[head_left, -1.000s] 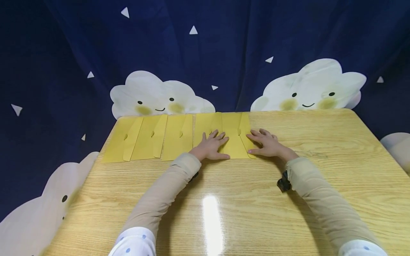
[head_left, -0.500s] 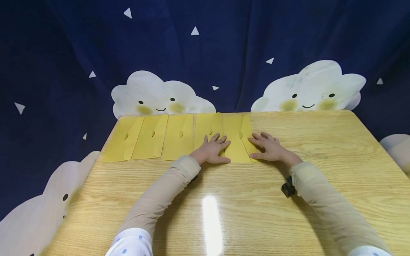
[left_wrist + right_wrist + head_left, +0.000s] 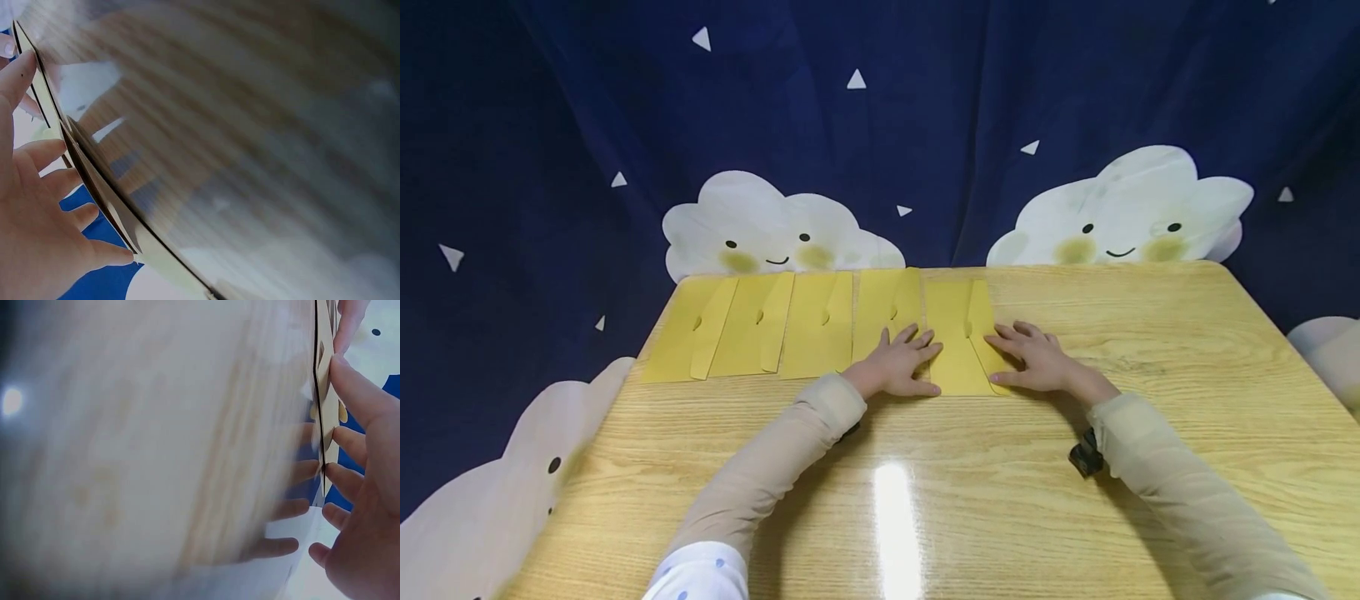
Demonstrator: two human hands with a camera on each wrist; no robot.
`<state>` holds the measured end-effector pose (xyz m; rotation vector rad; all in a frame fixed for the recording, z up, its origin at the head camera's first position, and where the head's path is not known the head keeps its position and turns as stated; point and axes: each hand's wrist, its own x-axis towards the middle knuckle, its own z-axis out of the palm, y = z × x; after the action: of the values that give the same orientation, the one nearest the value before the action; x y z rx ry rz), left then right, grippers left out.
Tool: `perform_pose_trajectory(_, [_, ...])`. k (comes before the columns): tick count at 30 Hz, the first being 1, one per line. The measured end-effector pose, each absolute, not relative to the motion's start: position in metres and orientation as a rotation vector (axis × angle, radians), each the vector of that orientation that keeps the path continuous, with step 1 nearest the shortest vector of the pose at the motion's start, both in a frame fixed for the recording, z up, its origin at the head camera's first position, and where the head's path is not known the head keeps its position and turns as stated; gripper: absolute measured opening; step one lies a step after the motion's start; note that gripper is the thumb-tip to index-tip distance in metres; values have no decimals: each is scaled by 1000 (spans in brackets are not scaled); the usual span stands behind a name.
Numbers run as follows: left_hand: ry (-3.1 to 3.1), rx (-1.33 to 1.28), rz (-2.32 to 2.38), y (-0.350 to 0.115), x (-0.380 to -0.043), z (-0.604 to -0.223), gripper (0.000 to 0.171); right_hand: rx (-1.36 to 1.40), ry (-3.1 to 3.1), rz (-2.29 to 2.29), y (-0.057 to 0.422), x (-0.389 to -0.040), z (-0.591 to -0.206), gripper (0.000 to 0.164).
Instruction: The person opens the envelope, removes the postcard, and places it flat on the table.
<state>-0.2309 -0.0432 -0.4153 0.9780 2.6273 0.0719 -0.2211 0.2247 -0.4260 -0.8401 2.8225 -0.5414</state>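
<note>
The fingers of the left hand point(image 3: 895, 367) are spread and nearly straight, tips and thumb at the left side of a yellow flat rectangular paper envelope point(image 3: 951, 358), just right of centre in the head view. The fingers of the right hand point(image 3: 1037, 360) are likewise fanned out, lying along that envelope's right side, with the thumb near its lower right corner. Neither hand curls round anything; both seem only to press on it.

Over the last second this envelope has slid toward the bottom of the frame, the two hands travelling with it. Its upper edge now sits below its neighbour's, its lower edge drops beneath the rest of the line, and a thin strip of wood shows on its left. I judge that it is being drawn out of the row by light pressure from both sides.

To its left, partly under the left hand, lies a fourth yellow envelope with a small tab point(image 3: 880, 292); three more yellow envelopes point(image 3: 812, 325) run on toward the left of the frame, apparently undisturbed. All lie on the pale wood-grain bench point(image 3: 1150, 333). Across the top hangs a dark blue cloth curtain point(image 3: 925, 125) with white clouds.
</note>
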Motion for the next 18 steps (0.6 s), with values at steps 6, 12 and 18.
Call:
perform_pose_trajectory(6, [2614, 990, 63, -43, -226, -415, 79, -838, 2827, -500, 225, -216, -427, 72])
perform_pose_trajectory(12, [2608, 1015, 75, -43, -221, -414, 79, -862, 2837, -475, 226, -209, -425, 71])
perform_pose_trajectory(18, [2607, 1025, 65, -44, -218, -416, 80, -898, 2849, -469, 225, -203, -425, 70])
